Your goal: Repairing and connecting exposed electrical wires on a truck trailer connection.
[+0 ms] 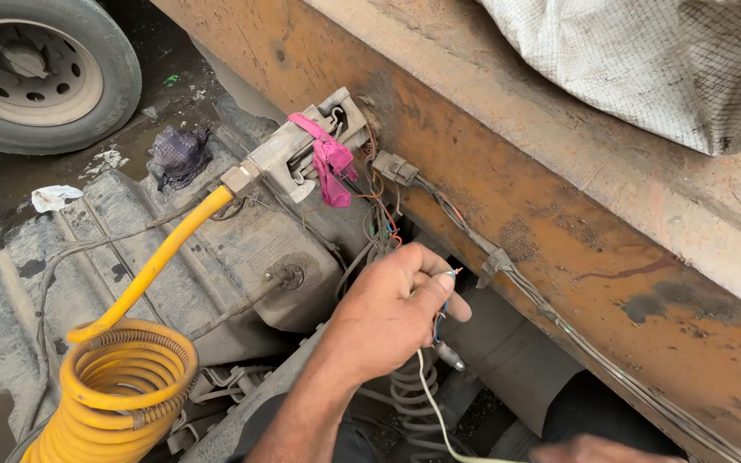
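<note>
Thin wires pinched between thumb and fingers of left hand, centre of view, just under rusty orange frame rail. Fingers closed on wires; bared ends poking out past the fingertips. White wire trailing down from the same grip toward bottom edge. Small plug end hanging just below the hand. Right hand barely in view at bottom edge, only knuckles showing; cannot tell whether open or closed, or whether holding anything.

Directly above left hand: loose tangle of coloured wires dropping from the rail. Grey connector fixed on rail face, taped wire loom running from it down and right along the rail. Up-left of that: grey metal valve block on rail, pink rag strip tied round it. Yellow coiled air hose screwed into block's brass fitting, coil sitting lower left. Dusty grey tank behind the hose. Grey coiled hose below the wrist. Truck wheel top left on dirty ground. White woven sacking top right over the rail.
</note>
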